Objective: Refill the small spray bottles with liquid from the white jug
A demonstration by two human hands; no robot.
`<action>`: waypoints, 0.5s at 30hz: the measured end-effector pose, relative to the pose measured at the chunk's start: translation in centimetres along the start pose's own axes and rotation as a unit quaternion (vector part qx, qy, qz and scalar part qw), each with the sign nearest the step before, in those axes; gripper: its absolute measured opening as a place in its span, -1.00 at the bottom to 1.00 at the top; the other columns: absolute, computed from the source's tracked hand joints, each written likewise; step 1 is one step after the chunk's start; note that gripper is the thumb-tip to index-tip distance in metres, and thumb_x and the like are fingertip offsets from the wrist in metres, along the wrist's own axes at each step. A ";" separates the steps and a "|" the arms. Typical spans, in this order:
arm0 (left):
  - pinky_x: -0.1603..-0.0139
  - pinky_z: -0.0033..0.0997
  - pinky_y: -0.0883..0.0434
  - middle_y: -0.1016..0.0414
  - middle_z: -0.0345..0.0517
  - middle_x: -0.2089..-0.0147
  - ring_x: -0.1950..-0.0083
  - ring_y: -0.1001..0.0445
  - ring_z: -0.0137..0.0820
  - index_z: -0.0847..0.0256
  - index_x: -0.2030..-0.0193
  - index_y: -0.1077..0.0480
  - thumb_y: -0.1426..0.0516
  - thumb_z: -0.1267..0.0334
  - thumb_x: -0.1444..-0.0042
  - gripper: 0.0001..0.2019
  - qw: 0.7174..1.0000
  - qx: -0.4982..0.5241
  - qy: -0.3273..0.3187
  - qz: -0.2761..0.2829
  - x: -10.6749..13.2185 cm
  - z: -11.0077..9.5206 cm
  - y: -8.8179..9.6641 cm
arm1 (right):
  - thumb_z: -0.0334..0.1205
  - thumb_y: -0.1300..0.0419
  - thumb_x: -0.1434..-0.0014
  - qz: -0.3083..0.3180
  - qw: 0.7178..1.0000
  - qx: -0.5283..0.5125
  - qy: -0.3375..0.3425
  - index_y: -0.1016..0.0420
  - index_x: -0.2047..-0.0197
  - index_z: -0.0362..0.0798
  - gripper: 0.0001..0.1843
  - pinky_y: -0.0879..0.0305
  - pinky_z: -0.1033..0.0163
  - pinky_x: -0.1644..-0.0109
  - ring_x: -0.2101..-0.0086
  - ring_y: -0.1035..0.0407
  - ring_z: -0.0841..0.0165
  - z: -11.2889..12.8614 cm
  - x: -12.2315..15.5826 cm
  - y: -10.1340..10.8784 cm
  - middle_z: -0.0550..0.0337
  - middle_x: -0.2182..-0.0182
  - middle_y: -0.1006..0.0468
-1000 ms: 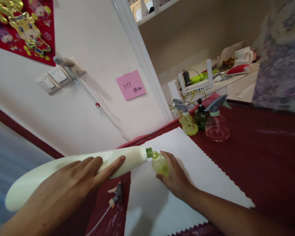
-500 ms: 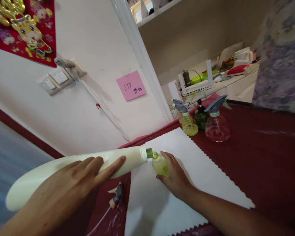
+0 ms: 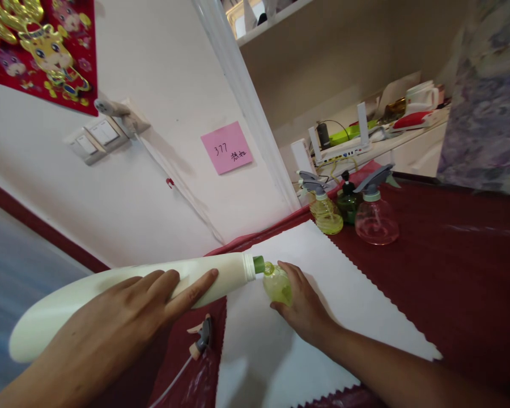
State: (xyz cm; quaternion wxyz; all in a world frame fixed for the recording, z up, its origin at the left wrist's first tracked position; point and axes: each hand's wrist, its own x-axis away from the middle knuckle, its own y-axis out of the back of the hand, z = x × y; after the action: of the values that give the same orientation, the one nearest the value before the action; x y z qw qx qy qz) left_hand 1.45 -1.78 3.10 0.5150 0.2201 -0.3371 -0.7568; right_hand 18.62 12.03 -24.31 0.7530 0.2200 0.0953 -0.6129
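Note:
My left hand (image 3: 140, 306) is wrapped over a long pale green bottle (image 3: 221, 272), which lies nearly sideways with its green spout pointing right. At the spout's tip is the mouth of a small clear yellow-green bottle (image 3: 276, 286). My right hand (image 3: 304, 309) grips that small bottle, tilted toward the spout, above a white sheet (image 3: 344, 340). Some yellowish liquid seems to be inside it. A grey and peach spray head (image 3: 202, 337) with a thin tube lies on the red table cover, below the large bottle.
At the sheet's far corner stand a yellow spray bottle (image 3: 328, 218), a dark green pump bottle (image 3: 348, 204) and a pink spray bottle (image 3: 377, 224). Behind them a white router (image 3: 342, 152) sits on a cabinet. A pink note (image 3: 226, 148) is on the wall.

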 end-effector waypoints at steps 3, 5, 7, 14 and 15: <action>0.21 -0.12 -0.48 -0.52 -0.12 0.21 0.28 -0.55 -0.19 -0.25 -0.55 0.27 0.10 0.61 -0.11 -0.06 1.000 -0.003 -0.006 0.001 -0.1 0.0 0.1 | -0.42 -0.32 0.02 -0.001 1.000 -0.004 0.001 -0.10 -0.36 0.04 -0.10 -0.16 -0.16 -0.41 -0.28 -0.24 0.06 0.0 0.0 0.0 -0.05 -0.30 -0.31; 0.19 -0.12 -0.48 -0.53 -0.11 0.19 0.26 -0.56 -0.18 -0.25 -0.55 0.27 0.11 0.61 -0.13 -0.07 1.000 0.001 -0.006 0.009 -0.2 -0.1 0.5 | -0.42 -0.32 0.02 -0.002 1.000 -0.005 0.000 -0.10 -0.36 0.04 -0.10 -0.16 -0.17 -0.41 -0.28 -0.24 0.05 0.0 0.0 0.0 -0.05 -0.30 -0.31; 0.18 -0.11 -0.48 -0.53 -0.10 0.18 0.24 -0.57 -0.17 -0.27 -0.54 0.29 0.10 0.61 -0.15 -0.07 1.000 0.005 0.000 0.019 -0.3 -0.2 0.8 | -0.42 -0.32 0.01 -0.002 1.000 -0.006 -0.002 -0.10 -0.36 0.05 -0.11 -0.16 -0.17 -0.41 -0.28 -0.23 0.05 0.0 0.0 0.0 -0.04 -0.30 -0.30; 0.20 -0.10 -0.47 -0.53 -0.11 0.21 0.26 -0.56 -0.15 -0.30 -0.54 0.26 0.08 0.61 -0.11 -0.04 1.000 0.020 0.001 0.003 -0.3 0.0 0.4 | -0.41 -0.31 0.02 0.000 1.000 -0.006 -0.009 -0.11 -0.36 0.04 -0.11 -0.14 -0.15 -0.42 -0.29 -0.23 0.06 0.1 -0.1 0.0 -0.03 -0.30 -0.30; 0.20 -0.10 -0.47 -0.53 -0.10 0.21 0.25 -0.57 -0.15 -0.29 -0.54 0.26 0.06 0.61 -0.09 -0.03 1.000 0.022 0.002 0.002 -0.3 0.0 0.3 | -0.42 -0.31 0.01 0.001 1.000 -0.006 -0.009 -0.11 -0.36 0.02 -0.11 -0.14 -0.14 -0.43 -0.29 -0.22 0.06 0.0 -0.1 0.0 -0.04 -0.30 -0.30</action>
State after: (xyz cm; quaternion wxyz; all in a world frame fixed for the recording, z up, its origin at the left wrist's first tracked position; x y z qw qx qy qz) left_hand 1.73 -1.60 3.28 0.5125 0.2320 -0.3531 -0.7476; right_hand 18.62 12.07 -24.24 0.7559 0.2104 0.0920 -0.6130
